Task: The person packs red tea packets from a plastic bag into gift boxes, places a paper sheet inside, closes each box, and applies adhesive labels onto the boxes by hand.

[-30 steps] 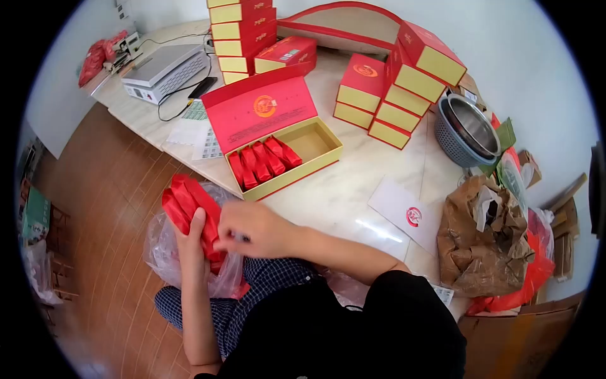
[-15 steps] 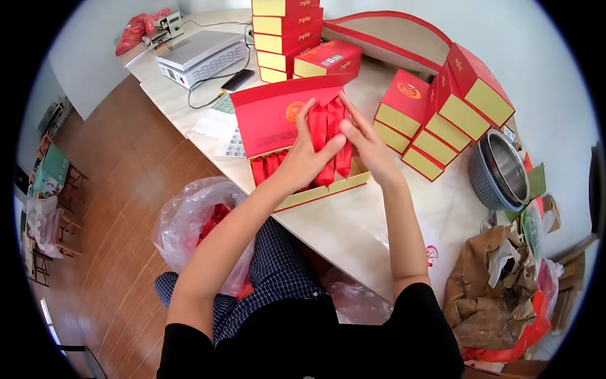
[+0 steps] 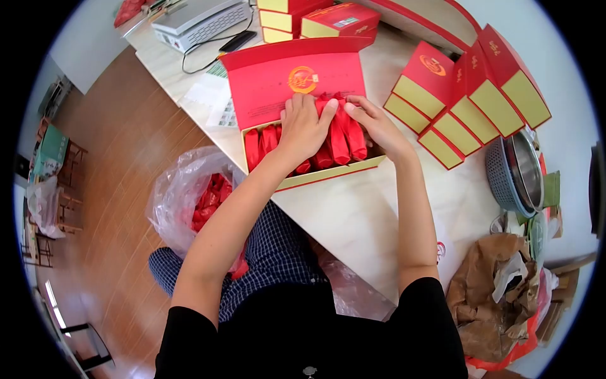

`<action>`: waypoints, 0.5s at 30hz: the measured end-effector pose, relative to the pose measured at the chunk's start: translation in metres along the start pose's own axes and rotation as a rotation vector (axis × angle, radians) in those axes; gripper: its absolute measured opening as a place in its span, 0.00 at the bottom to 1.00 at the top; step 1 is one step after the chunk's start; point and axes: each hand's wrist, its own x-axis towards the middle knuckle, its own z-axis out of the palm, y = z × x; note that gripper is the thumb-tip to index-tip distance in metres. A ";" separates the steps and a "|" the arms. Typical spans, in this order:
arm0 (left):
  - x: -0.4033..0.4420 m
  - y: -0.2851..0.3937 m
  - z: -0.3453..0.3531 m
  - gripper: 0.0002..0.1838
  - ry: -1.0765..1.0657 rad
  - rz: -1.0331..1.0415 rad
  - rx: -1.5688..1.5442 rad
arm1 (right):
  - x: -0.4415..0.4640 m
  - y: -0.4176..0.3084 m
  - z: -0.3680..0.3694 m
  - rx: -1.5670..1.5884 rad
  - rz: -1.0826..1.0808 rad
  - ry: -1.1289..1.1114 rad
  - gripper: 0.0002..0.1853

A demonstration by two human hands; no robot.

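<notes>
An open red and yellow gift box (image 3: 344, 170) sits at the table's near edge, its red lid (image 3: 262, 79) tipped back with a gold emblem inside. Red foil packets (image 3: 341, 136) stand between my two hands in the right part of the box. My left hand (image 3: 302, 125) presses them from the left with its thumb on top. From the right, my right hand (image 3: 377, 129) holds the same packets, fingers curled over their far ends. More red packets (image 3: 252, 148) lie in the box's left part. A clear plastic bag (image 3: 165, 211) of red packets rests beside my leg.
Closed gift boxes (image 3: 435, 95) are stacked at the right, with others (image 3: 341, 25) at the back. Metal and plastic bowls (image 3: 521, 174) stand near crumpled brown paper (image 3: 486, 284). A scale (image 3: 196, 25), a phone (image 3: 238, 42) and label sheets (image 3: 211, 95) lie at the left.
Both hands have lowered the red packets into the box, where they now lean tilted toward me. The camera view has dipped, so the table items appear higher.
</notes>
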 end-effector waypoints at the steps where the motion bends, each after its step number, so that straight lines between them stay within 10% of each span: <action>1: 0.000 -0.001 -0.004 0.31 -0.053 0.003 0.011 | -0.001 -0.001 0.002 -0.043 0.009 -0.013 0.29; 15: -0.007 -0.003 0.013 0.20 0.092 0.108 0.089 | 0.017 0.030 0.011 -0.002 -0.208 0.066 0.18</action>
